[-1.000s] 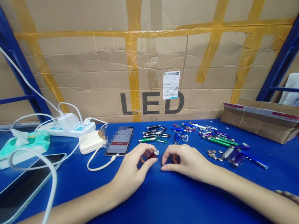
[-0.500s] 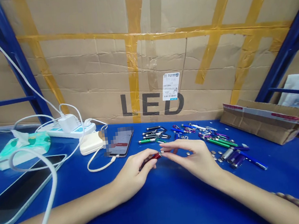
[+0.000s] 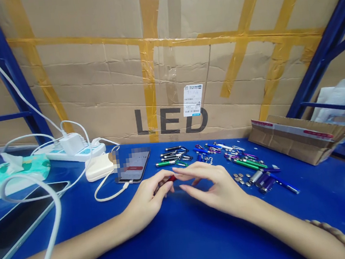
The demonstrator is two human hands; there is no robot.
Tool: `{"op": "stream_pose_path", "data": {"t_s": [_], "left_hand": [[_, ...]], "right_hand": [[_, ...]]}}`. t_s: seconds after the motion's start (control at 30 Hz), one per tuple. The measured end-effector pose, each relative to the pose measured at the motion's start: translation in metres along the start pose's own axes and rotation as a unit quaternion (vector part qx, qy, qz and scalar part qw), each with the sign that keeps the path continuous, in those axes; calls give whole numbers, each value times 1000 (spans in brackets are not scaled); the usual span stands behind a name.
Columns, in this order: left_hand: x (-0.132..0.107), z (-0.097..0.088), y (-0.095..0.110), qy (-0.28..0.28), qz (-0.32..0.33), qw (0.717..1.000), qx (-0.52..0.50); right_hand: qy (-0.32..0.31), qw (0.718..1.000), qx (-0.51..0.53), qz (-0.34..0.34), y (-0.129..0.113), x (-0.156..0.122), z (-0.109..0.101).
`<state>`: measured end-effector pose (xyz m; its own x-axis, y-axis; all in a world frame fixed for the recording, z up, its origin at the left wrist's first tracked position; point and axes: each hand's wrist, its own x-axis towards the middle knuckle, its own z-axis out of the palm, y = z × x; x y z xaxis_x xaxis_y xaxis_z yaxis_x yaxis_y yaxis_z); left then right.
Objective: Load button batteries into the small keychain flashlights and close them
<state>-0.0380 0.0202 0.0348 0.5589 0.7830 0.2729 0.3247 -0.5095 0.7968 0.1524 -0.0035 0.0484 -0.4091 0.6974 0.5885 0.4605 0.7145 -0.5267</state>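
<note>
My left hand (image 3: pixel 145 195) pinches a small red metal cylinder (image 3: pixel 172 178), probably a mini flashlight body, between thumb and fingers. Its far end is hidden behind my fingertips. My right hand (image 3: pixel 215 187) sits just to the right, with its fingers apart and its index fingertip at the cylinder's end. Whether they touch, I cannot tell. Nearest my right hand lie keychain flashlights with carabiners (image 3: pixel 209 152), button cell batteries (image 3: pixel 239 179) and metal flashlight barrels (image 3: pixel 261 179). A beaded bracelet (image 3: pixel 331 236) circles my right wrist.
A blurred phone (image 3: pixel 133 165) on the blue table (image 3: pixel 185 244) connects by white cable to a cream power bank (image 3: pixel 99 169). Left lie a power strip (image 3: pixel 69 153), tissue pack (image 3: pixel 12 176) and dark tablet (image 3: pixel 18 224). A flattened cardboard box (image 3: pixel 298 140) stands right; a large LED carton (image 3: pixel 165 64) stands behind.
My right hand came in and took the cylinder's end with my left, then eased back with its fingers apart. The cylinder's silver end no longer shows, and the view has shifted slightly.
</note>
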Motion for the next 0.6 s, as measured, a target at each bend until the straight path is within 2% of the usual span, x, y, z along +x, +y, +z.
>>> {"op": "stream_pose_path", "data": {"t_s": [0.3,0.43,0.53,0.6], "left_hand": [[3,1,-3,19,-40,998,-37],[5,1,-3,56,-89,992,-68],[5,1,-2,70,-100,990,-68],[5,1,-3,73,-95,991,-64]], "right_hand": [[-10,999,10,39,0,4,-6],[55,988,-129,71,20,8,-26],[100,952,-267,112,43,8,-49],[98,931,-316,151,56,7,-62]]}}
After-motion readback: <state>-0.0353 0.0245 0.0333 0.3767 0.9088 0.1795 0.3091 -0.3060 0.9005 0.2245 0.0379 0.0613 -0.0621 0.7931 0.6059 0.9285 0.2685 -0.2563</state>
